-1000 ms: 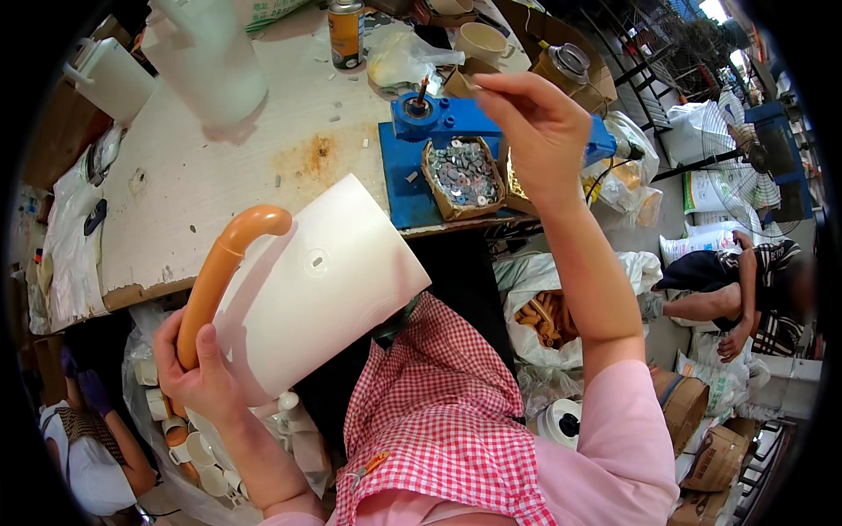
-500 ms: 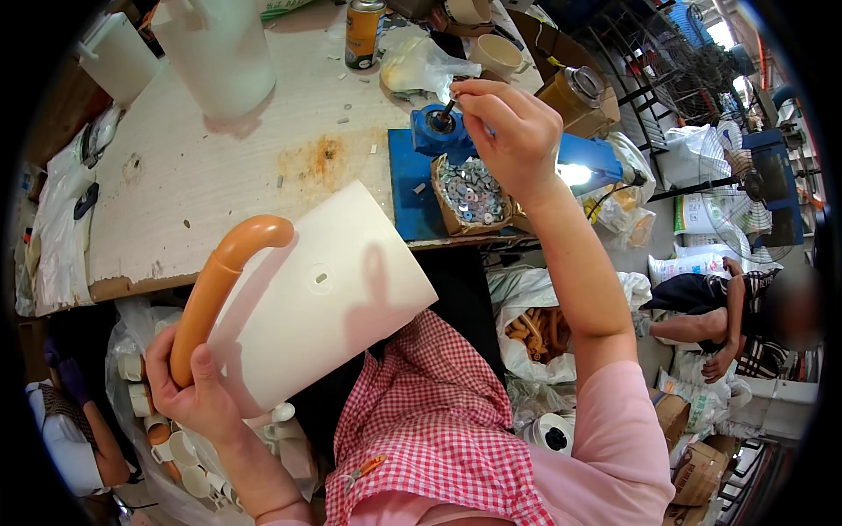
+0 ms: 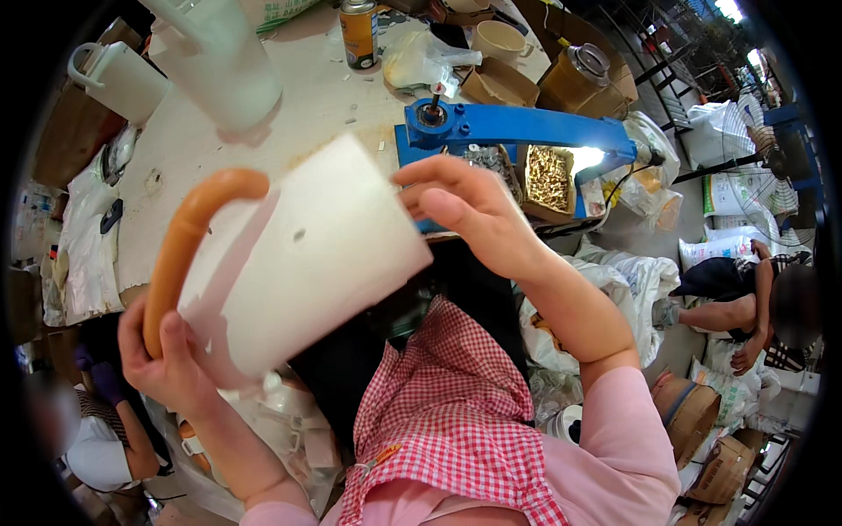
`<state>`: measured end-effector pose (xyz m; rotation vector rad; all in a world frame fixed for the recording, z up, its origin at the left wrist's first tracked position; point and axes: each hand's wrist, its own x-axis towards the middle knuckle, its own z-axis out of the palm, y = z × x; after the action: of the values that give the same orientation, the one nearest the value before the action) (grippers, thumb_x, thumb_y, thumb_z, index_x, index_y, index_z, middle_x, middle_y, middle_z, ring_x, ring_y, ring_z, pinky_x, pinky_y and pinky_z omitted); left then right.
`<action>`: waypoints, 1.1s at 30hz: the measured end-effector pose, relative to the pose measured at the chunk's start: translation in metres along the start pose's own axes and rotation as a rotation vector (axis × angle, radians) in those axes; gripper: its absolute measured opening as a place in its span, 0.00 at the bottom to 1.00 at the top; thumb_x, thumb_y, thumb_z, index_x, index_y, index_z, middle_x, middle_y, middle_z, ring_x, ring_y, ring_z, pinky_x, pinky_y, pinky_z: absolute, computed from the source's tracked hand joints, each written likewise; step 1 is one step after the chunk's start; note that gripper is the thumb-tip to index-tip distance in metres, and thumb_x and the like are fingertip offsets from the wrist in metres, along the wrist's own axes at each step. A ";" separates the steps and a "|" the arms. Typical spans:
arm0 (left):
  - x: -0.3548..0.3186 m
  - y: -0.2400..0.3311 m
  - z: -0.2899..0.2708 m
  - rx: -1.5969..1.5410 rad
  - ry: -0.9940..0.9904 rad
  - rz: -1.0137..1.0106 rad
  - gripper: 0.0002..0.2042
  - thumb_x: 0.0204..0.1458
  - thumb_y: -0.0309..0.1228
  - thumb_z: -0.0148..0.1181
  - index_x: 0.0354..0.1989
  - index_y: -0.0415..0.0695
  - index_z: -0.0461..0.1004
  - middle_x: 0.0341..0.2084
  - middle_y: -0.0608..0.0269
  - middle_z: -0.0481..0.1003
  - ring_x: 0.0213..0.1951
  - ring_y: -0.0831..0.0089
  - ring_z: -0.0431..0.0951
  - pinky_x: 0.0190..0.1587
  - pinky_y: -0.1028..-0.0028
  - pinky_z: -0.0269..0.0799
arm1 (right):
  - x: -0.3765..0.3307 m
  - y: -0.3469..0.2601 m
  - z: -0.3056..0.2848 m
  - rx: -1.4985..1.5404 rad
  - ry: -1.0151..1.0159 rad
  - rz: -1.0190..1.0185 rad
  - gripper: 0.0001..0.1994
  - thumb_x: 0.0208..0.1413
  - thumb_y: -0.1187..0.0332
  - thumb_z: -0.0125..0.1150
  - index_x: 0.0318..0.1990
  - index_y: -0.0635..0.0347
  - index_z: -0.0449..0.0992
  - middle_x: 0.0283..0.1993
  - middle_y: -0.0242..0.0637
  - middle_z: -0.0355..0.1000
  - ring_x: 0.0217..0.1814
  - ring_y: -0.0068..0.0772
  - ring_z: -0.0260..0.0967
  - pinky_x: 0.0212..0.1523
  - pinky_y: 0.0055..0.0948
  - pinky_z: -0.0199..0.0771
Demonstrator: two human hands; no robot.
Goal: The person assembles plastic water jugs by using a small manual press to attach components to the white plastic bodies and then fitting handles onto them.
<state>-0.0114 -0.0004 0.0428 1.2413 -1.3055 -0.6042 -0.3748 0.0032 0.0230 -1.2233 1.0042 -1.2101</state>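
Note:
My left hand [image 3: 167, 359] is wrapped round the lower part of a curved orange-brown handle [image 3: 187, 228], held along the side of a white cylindrical jug body [image 3: 307, 272]. The jug body lies tilted above my lap, with a small hole in its wall. My right hand [image 3: 478, 210] hovers by the far right rim of the jug body, fingers apart and seemingly holding nothing; whether its fingertips touch the rim I cannot tell. Just beyond it stands a blue bench machine [image 3: 517, 123] with a short upright pin at its left end.
Boxes of metal washers [image 3: 488, 159] and brass-coloured screws [image 3: 549, 178] sit beside the machine. White jugs [image 3: 215, 70] and an orange can [image 3: 359, 35] stand on the table. A bag of white parts [image 3: 298, 421] lies below left. Other people sit at both sides.
My right hand has come down from the machine's pin to the jug body's rim, its fingers opening. The jug body and handle have shifted left and up in view.

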 end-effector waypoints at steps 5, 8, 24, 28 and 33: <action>0.057 0.032 0.071 0.054 0.018 0.312 0.13 0.49 0.20 0.71 0.43 0.34 0.79 0.39 0.60 0.80 0.40 0.77 0.79 0.46 0.79 0.73 | 0.014 -0.001 0.006 0.139 0.048 -0.091 0.19 0.65 0.60 0.61 0.53 0.68 0.75 0.46 0.33 0.78 0.47 0.20 0.72 0.50 0.25 0.74; 0.064 0.056 0.130 -0.066 -0.099 0.420 0.15 0.45 0.20 0.75 0.42 0.35 0.80 0.36 0.62 0.81 0.36 0.78 0.79 0.42 0.80 0.75 | 0.018 0.009 -0.023 0.181 0.193 -0.213 0.19 0.64 0.60 0.63 0.52 0.68 0.76 0.46 0.34 0.79 0.47 0.22 0.73 0.50 0.26 0.74; 0.090 0.037 0.191 -0.070 -0.185 0.283 0.15 0.46 0.27 0.77 0.41 0.36 0.80 0.33 0.66 0.80 0.34 0.80 0.77 0.40 0.82 0.73 | 0.036 0.016 -0.060 0.177 0.284 -0.186 0.21 0.63 0.57 0.64 0.52 0.70 0.76 0.45 0.35 0.78 0.45 0.21 0.73 0.48 0.25 0.74; 0.099 0.019 0.195 -0.045 -0.246 0.279 0.14 0.52 0.31 0.73 0.43 0.38 0.80 0.30 0.71 0.76 0.28 0.88 0.71 0.28 0.87 0.64 | 0.032 0.007 -0.059 0.141 0.289 -0.046 0.21 0.64 0.57 0.63 0.51 0.70 0.76 0.42 0.38 0.79 0.39 0.23 0.76 0.38 0.24 0.79; 0.103 0.054 0.206 0.430 -0.489 0.371 0.17 0.60 0.42 0.61 0.45 0.40 0.79 0.28 0.62 0.78 0.30 0.70 0.78 0.34 0.73 0.71 | 0.031 0.006 -0.060 0.199 0.306 0.023 0.22 0.63 0.55 0.62 0.50 0.71 0.76 0.39 0.41 0.79 0.33 0.29 0.79 0.26 0.27 0.82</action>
<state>-0.1934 -0.1441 0.0916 1.1787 -2.1045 -0.3761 -0.4290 -0.0354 0.0127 -0.8857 1.0857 -1.4711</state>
